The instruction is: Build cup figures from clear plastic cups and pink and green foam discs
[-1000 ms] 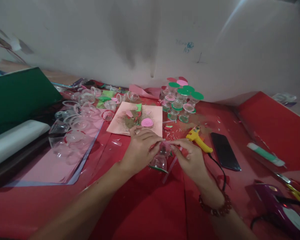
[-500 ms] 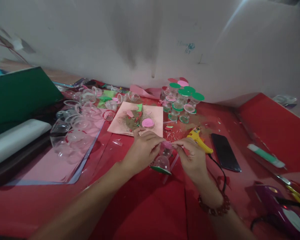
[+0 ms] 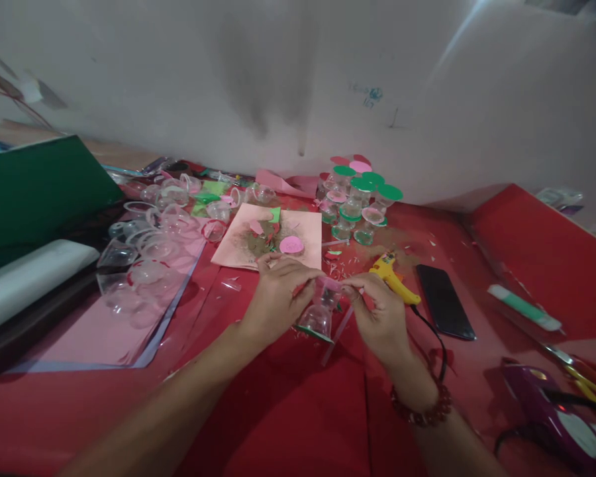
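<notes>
Between my two hands stands a clear plastic cup piece (image 3: pixel 319 319), made of two cups joined at their narrow ends, with a green disc at its lower end and a pink strip (image 3: pixel 330 283) at its top. My left hand (image 3: pixel 281 298) pinches the left side of that top edge with thumb and fingers. From the other side, my right hand (image 3: pixel 377 311) pinches the same edge, a beaded bracelet round its wrist. Beyond the hands, a pink paper disc (image 3: pixel 291 245) lies on a pale, stained card (image 3: pixel 305 222) with paper scraps.
Finished-looking cup pieces with green and pink discs (image 3: pixel 362 183) cluster by the wall. Loose clear cups (image 3: pixel 163 245) crowd the left side. At right lie a yellow glue gun (image 3: pixel 395 278) with its cord, a black phone (image 3: pixel 446 301), a green-white cutter (image 3: pixel 524 307) and a purple device (image 3: pixel 551 411).
The cup piece has tilted slightly, its green end shifting a little left. Both hands keep their pinch on its top edge. The whole view has shifted slightly.
</notes>
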Demonstrator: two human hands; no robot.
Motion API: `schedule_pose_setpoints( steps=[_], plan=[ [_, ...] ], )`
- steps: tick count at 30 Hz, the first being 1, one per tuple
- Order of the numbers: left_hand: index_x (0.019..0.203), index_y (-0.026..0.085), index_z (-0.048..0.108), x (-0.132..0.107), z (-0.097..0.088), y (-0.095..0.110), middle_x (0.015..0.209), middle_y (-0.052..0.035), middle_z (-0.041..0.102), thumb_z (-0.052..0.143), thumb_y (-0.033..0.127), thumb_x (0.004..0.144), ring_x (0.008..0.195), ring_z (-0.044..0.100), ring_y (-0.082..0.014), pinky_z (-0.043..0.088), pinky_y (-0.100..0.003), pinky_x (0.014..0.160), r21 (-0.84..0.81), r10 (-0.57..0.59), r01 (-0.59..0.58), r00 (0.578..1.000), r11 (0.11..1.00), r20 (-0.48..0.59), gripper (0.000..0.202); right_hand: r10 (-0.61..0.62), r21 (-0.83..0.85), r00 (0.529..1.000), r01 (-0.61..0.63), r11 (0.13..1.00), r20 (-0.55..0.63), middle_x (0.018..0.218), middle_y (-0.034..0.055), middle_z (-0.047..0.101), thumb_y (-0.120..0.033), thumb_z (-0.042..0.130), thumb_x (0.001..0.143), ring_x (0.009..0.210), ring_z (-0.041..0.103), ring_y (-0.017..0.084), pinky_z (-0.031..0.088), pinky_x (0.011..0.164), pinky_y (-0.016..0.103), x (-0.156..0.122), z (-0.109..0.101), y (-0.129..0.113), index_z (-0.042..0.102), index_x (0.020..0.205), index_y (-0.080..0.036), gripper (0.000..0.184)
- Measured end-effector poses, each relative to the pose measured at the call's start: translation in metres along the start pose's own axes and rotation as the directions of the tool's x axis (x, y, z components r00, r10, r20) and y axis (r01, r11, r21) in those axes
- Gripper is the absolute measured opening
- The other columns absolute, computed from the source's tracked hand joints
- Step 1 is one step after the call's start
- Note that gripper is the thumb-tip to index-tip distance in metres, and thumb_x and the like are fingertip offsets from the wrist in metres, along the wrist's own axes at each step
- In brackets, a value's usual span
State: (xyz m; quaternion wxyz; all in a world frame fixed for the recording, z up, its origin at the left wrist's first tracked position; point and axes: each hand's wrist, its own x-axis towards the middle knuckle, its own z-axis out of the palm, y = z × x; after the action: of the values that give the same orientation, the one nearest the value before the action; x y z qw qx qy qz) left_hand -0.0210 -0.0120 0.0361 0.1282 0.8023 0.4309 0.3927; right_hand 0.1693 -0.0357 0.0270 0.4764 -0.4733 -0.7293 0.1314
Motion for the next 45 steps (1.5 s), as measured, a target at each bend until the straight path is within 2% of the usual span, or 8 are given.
schedule_pose_setpoints(
  steps=[7,13,18,25,32,37,42,45],
  plan=[
    [0.100,0.024,0.071,-0.0015,-0.0008,0.0042,0.092,-0.0001,0.076,0.057,0.017,0.086,0.090,0.068,-0.0177,0.030,-0.046,0.102,-0.083,0.013,-0.008,0.998,0.996,0.069,0.021,-0.096,-0.173,0.995,0.095,0.980,0.001,0.078,0.0024,0.068,-0.020,0.055,0.094,0.077,0.057,0.019,0.043,0.074,0.034,-0.0002,-0.0013,-0.0015,0.064,0.085,-0.021,0.013],
    [0.098,0.023,0.071,-0.0031,-0.0001,0.0015,0.089,-0.0012,0.076,0.057,0.017,0.088,0.090,0.067,-0.0187,0.025,-0.048,0.105,0.021,0.085,-0.087,0.992,0.996,0.093,0.018,-0.172,-0.225,0.984,0.179,0.958,0.050,0.080,0.0043,0.068,-0.018,0.053,0.095,0.079,0.056,0.021,0.042,0.076,0.037,-0.0032,0.0027,0.0023,0.065,0.088,-0.018,0.014],
    [0.096,0.022,0.070,-0.0043,0.0007,-0.0023,0.089,0.0011,0.077,0.059,0.017,0.087,0.088,0.068,-0.0181,0.025,-0.049,0.104,0.075,0.154,-0.163,0.982,0.984,0.114,0.015,-0.116,-0.177,0.991,0.127,0.976,0.073,0.082,0.0042,0.068,-0.018,0.054,0.095,0.080,0.056,0.020,0.043,0.076,0.035,-0.0020,0.0030,0.0038,0.065,0.088,-0.019,0.013],
    [0.090,0.023,0.070,-0.0029,-0.0001,0.0003,0.082,0.0021,0.075,0.060,0.018,0.087,0.081,0.067,-0.0160,0.029,-0.046,0.100,0.044,0.105,-0.105,0.994,0.994,-0.005,0.012,-0.060,-0.118,0.998,0.063,0.991,0.026,0.082,0.0036,0.068,-0.018,0.054,0.095,0.080,0.058,0.018,0.043,0.074,0.032,0.0009,-0.0003,0.0019,0.066,0.091,-0.018,0.012],
    [0.093,0.022,0.070,-0.0021,-0.0012,0.0025,0.084,0.0004,0.075,0.057,0.020,0.088,0.085,0.067,-0.0180,0.026,-0.047,0.101,0.025,0.081,-0.083,0.995,0.996,0.061,0.014,-0.109,-0.177,0.993,0.116,0.977,0.046,0.080,0.0044,0.066,-0.015,0.052,0.094,0.079,0.055,0.020,0.042,0.074,0.034,-0.0004,-0.0017,0.0022,0.065,0.088,-0.017,0.014],
    [0.106,0.023,0.067,-0.0038,-0.0009,0.0029,0.097,-0.0013,0.075,0.054,0.022,0.089,0.094,0.066,-0.0191,0.027,-0.046,0.102,0.047,0.083,-0.086,0.994,0.995,0.068,0.021,-0.153,-0.203,0.987,0.160,0.966,0.049,0.081,0.0052,0.067,-0.014,0.052,0.093,0.080,0.055,0.021,0.042,0.074,0.035,-0.0010,-0.0020,0.0016,0.065,0.089,-0.017,0.014],
    [0.134,0.021,0.051,-0.0058,-0.0024,0.0034,0.130,-0.0104,0.063,0.058,0.024,0.084,0.119,0.056,-0.0245,0.031,-0.043,0.099,0.104,0.084,-0.080,0.996,0.991,-0.026,0.050,-0.181,-0.234,0.981,0.193,0.953,0.072,0.083,0.0052,0.068,-0.012,0.051,0.093,0.080,0.055,0.021,0.042,0.076,0.037,-0.0021,-0.0003,0.0013,0.065,0.090,-0.017,0.016],
    [0.126,0.023,0.057,-0.0049,-0.0033,0.0043,0.121,-0.0077,0.068,0.057,0.027,0.087,0.113,0.058,-0.0238,0.030,-0.043,0.099,0.074,0.070,-0.071,0.997,0.995,0.023,0.039,-0.186,-0.244,0.980,0.199,0.949,0.075,0.084,0.0053,0.069,-0.013,0.052,0.094,0.080,0.055,0.021,0.041,0.077,0.038,-0.0027,0.0005,0.0014,0.065,0.090,-0.017,0.014]
  ],
)
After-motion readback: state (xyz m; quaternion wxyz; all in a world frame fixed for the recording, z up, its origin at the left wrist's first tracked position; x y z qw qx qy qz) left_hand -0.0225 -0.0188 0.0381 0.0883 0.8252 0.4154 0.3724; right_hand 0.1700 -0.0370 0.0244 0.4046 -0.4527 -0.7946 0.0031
